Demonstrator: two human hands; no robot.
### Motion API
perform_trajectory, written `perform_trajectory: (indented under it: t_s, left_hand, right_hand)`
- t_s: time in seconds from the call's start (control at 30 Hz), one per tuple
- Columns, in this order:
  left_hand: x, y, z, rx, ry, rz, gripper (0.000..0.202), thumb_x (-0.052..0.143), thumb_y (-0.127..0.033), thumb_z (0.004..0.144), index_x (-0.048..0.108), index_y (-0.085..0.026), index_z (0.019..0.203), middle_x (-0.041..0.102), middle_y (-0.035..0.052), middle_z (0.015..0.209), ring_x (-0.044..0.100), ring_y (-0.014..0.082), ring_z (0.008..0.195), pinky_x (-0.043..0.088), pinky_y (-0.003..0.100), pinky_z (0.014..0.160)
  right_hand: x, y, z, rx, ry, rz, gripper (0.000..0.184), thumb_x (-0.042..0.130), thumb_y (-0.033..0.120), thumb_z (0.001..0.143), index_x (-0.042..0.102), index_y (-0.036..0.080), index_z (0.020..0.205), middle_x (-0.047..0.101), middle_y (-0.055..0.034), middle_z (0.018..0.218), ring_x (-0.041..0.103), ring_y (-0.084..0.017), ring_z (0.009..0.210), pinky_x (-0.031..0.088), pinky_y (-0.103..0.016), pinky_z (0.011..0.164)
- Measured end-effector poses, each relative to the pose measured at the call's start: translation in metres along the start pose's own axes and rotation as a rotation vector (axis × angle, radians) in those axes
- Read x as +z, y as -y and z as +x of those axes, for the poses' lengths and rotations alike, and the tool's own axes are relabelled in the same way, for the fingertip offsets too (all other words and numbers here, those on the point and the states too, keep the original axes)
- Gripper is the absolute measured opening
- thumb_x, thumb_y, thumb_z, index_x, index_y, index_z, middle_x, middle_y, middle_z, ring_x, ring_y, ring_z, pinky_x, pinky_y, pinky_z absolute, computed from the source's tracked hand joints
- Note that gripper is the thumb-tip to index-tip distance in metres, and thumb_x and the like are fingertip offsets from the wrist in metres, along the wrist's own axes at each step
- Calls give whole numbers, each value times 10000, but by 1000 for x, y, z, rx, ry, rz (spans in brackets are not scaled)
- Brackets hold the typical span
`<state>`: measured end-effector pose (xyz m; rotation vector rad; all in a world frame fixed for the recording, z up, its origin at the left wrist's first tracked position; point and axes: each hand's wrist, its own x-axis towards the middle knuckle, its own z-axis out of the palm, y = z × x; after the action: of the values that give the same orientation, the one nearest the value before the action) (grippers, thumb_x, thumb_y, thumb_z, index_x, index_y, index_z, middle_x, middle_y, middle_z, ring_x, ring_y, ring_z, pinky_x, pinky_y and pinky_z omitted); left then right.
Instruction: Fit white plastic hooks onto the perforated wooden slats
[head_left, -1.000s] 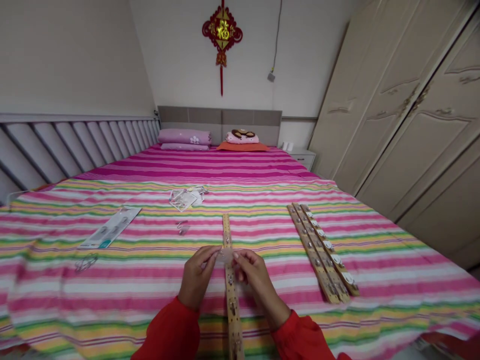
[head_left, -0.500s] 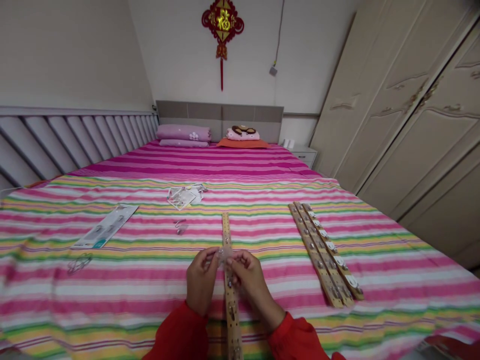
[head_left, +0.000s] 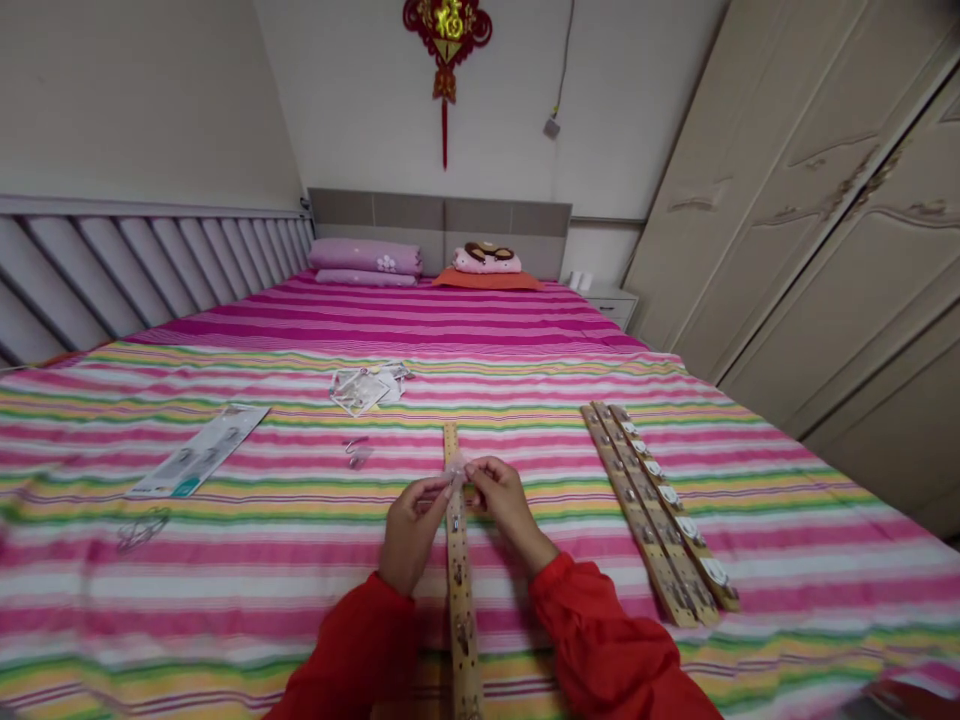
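Both forearms reach forward, left hand (head_left: 411,528) and right hand (head_left: 505,498) nearly meeting above the perforated wooden strip (head_left: 457,548) — fingers of each pinching a clear plastic piece (head_left: 455,467). Its details blur; the strip's near end is cut off.

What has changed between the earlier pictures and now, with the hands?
The left hand and the right hand moved forward along the middle strip, toward its far end. Both still hold the small clear piece; nothing was visibly let go. That strip, the three strips at right and the flat package stayed in place.
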<state>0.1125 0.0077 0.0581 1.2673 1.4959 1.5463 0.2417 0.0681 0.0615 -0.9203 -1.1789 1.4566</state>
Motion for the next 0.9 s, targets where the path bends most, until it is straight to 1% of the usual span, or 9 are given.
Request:
perform_trajectory:
  t_s: [0.1,0.2,0.33,0.47,0.6,0.7,0.9]
  left_hand:
    - [-3,9,16,20,-37,11,351,640,-492,728,699,-168,852,742,59,828,684,192,776,552,296,693]
    - [-6,21,32,35,-59,24,352,628,-484,734,707,-166,864,740,58,823,679,195,789,546,308,714]
    - [-6,37,48,52,-49,51,334,596,-453,763,709,-175,909,736,72,933,667,213,907,535,339,807]
    - [-4,51,56,79,-31,109,334,529,-420,826,692,-189,1003,703,76,1059,633,210,1020,502,351,896]
    - [-2,60,60,174,20,169,332,467,-368,875,674,-207,1078,663,73,1119,600,199,1080,459,373,979]
    - [-1,66,62,236,46,220,341,429,-332,897,662,-218,1119,646,68,1123,585,191,1095,443,376,1004]
    - [2,74,63,251,79,271,358,394,-254,909,647,-229,1161,628,66,1122,577,183,1090,444,376,999]
  right_hand:
    - [-8,-2,22,2,4,-27,311,725,456,636,573,186,658,555,56,468,413,-69,358,294,-197,366]
    - [-14,-8,43,36,15,-67,299,718,439,631,554,189,617,499,72,394,386,-69,329,265,-194,350]
    - [-17,-18,66,110,36,-86,253,682,400,660,536,196,624,497,76,375,385,-69,317,262,-188,352]
    - [-16,-27,83,147,50,-100,220,656,357,675,517,199,614,478,86,344,361,-66,283,245,-188,338]
    - [-12,-35,94,167,71,-107,207,645,329,683,499,203,607,463,94,331,342,-64,262,235,-193,324]
    - [-11,-40,98,173,75,-108,176,624,304,702,505,200,627,473,95,351,342,-59,265,234,-191,323]
    - [-11,-47,103,179,73,-119,174,625,306,710,507,199,641,466,101,362,335,-54,263,227,-189,313]
